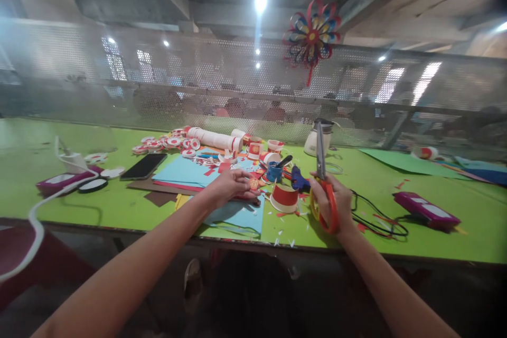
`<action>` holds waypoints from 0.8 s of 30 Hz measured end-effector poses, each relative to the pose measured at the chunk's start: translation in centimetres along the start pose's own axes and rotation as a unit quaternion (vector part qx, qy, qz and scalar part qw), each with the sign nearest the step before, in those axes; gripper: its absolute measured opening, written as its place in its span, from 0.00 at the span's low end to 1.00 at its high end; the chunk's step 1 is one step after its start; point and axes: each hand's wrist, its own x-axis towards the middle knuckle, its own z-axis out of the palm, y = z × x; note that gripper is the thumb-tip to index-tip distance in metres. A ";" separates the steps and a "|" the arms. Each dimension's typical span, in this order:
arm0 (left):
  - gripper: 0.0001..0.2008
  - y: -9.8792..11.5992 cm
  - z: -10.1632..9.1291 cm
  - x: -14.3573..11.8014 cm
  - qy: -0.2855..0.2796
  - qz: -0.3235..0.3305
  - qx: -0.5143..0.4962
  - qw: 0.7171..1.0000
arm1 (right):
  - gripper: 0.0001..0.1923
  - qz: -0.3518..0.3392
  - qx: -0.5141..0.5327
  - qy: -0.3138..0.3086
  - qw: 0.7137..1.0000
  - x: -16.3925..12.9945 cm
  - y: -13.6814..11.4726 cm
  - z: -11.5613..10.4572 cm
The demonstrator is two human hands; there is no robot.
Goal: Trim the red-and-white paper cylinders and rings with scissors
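My right hand (335, 200) is wrapped round the orange and yellow handles of a pair of scissors (321, 153), whose blades point up and look closed. Over the light blue paper sheets (182, 168), my left hand (235, 185) has its fingers curled and close together. At its fingertips is a small round orange patterned piece (254, 184), apparently pinched there. Between the two hands stands a cut paper cup with a red band (284, 198). Just behind it lie a blue glue gun (300, 179) and a small blue container (274, 172) holding dark-handled tools.
Red and white paper discs (173, 142) and a stack of white cups (214, 139) lie at the back. A black phone (143, 167) and a purple power strip (63, 182) are left. Another purple strip (426, 211) and black cables (380, 224) lie right. Behind rises a perforated metal screen (222, 84).
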 end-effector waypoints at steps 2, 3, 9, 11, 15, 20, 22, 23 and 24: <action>0.15 0.1 0.0 0.0 0.003 -0.001 0.007 1.000 | 0.15 -0.003 0.000 0.003 1.000 -0.1 0.0 0.0; 0.15 0.1 0.0 0.0 0.008 0.001 0.013 1.000 | 0.15 -0.004 0.001 0.003 1.000 -0.2 0.0 0.0; 0.12 0.5 -1.4 0.6 0.102 0.080 0.133 0.983 | 0.15 -0.010 -0.004 0.009 1.000 -0.3 -0.4 -0.2; 0.10 1.1 -2.2 1.2 0.127 0.099 0.182 0.970 | 0.15 -0.009 -0.004 0.009 1.000 -0.2 -0.4 -0.3; 0.11 3.2 -3.2 3.1 0.143 0.086 0.279 0.946 | 0.16 -0.005 -0.013 0.010 1.000 -0.1 -0.4 -0.3; 0.16 3.7 -3.2 6.1 0.130 0.055 0.408 0.902 | 0.16 -0.015 -0.011 0.014 1.000 -0.2 -0.2 -0.2; 0.13 3.1 -3.2 6.9 0.124 0.045 0.434 0.891 | 0.16 -0.012 -0.010 0.014 1.000 -0.2 -0.1 -0.2; 0.13 2.7 -3.2 7.1 0.122 0.042 0.450 0.884 | 0.16 -0.012 -0.010 0.014 1.000 -0.2 0.0 -0.2; 0.12 2.4 -3.2 7.2 0.120 0.039 0.467 0.875 | 0.16 -0.011 -0.010 0.014 1.000 -0.2 -0.1 -0.2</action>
